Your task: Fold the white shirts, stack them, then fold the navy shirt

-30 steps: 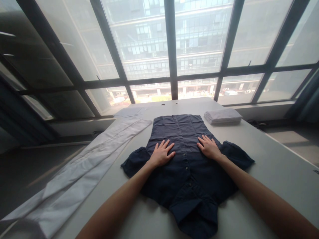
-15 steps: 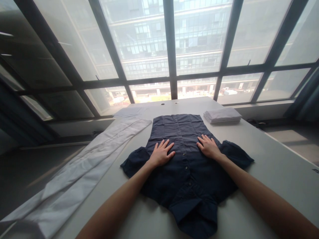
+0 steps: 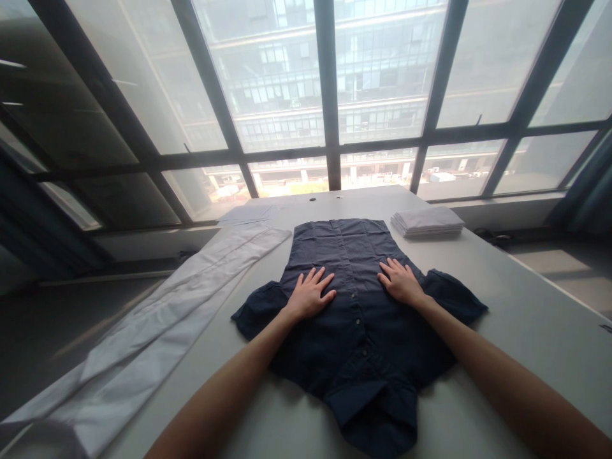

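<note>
**A:** Item one, the shirt [image 3: 356, 306]. Where do I log it?

**B:** Dark blue, short-sleeved, buttoned, spread face up in the middle of the table [image 3: 526, 331]. Collar end is nearest me, hem points to the window. Both sleeves are spread out to the sides.

**A:** Item two, the hands.

**B:** My left hand [image 3: 310, 296] lies flat on the cloth left of the button row, fingers spread, gripping nothing. My right hand [image 3: 401, 284] lies the same way just right of the row, palm down, released, holding nothing. Both touch the shirt; neither pinches it.

**A:** The step, as you read it?

**B:** Smoothing, I judge. To do it well I would keep the palms flat and the pressure light, and stroke outward from the button row toward the side seams, both hands evenly, so the placket stays straight. Dragging with the fingertips would bunch the cloth. The fabric looks thin and slightly rumpled near the collar, so that end probably needs a pass too.

**A:** Other entries?

**B:** A long white cloth [image 3: 157, 338] lies along the table's left edge, well apart from the left sleeve. A folded white stack [image 3: 427, 222] sits at the far right, near the hem but not touching it. A flat pale sheet [image 3: 248, 213] lies at the far left corner. I would keep my strokes short of all three.
</note>
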A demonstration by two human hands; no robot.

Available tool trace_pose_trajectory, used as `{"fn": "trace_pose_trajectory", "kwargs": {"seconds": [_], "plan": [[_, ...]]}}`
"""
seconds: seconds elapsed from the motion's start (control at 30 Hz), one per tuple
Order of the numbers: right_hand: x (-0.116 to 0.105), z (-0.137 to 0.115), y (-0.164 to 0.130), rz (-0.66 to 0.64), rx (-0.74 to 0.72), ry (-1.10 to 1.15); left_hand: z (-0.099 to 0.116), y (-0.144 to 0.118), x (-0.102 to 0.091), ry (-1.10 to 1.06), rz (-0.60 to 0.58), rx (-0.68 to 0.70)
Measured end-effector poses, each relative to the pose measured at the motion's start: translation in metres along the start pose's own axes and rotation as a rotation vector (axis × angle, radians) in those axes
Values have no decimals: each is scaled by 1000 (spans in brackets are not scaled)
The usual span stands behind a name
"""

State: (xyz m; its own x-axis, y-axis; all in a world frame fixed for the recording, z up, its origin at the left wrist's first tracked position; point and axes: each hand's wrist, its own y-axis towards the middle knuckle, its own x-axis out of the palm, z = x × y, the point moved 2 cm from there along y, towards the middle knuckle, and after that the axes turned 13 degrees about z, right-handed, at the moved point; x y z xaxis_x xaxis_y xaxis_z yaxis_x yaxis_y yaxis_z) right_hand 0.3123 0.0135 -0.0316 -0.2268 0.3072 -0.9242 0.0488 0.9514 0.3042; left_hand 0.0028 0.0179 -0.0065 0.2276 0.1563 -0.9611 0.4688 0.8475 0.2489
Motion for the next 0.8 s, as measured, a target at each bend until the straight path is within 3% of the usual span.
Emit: {"fn": "trace_pose_trajectory", "kwargs": {"seconds": [0.8], "plan": [[-5,-3,-2,1,-6,5,-1,0,2,15,10,12]]}}
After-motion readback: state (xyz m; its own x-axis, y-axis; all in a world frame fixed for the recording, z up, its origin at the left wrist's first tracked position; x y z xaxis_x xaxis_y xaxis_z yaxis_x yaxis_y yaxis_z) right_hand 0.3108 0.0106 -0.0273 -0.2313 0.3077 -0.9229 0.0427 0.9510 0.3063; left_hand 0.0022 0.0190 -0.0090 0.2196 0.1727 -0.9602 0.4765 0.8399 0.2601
